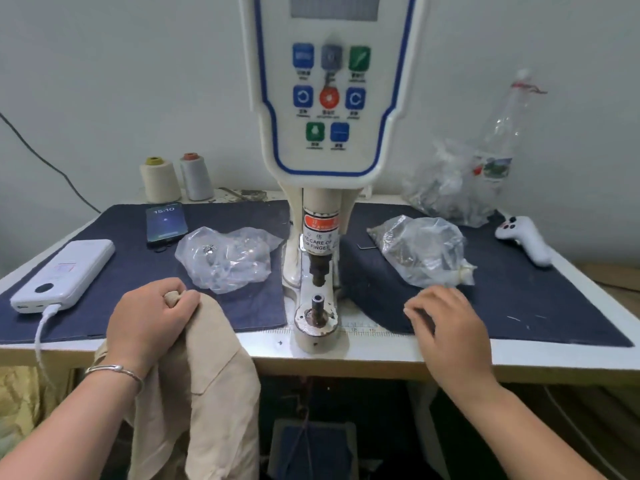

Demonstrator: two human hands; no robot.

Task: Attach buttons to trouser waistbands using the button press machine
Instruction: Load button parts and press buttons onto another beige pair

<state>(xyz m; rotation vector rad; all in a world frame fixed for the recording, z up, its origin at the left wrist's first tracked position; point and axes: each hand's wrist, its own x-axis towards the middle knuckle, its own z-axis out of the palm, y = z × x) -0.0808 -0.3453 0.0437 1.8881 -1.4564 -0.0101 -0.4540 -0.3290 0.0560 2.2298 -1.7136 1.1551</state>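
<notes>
Two bare hands at the counter (381,355), left hand (149,323) grasping bunched beige cloth trousers (207,393), right hand (450,330) released, fingers loose, beside white button press machine (317,306)

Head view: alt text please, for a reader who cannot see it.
A person's left hand grips beige trousers at the table edge before a button press machine; the right hand rests open on dark cloth beside a plastic bag.

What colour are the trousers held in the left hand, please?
Beige trousers, gripped by the left hand; head view.
</notes>
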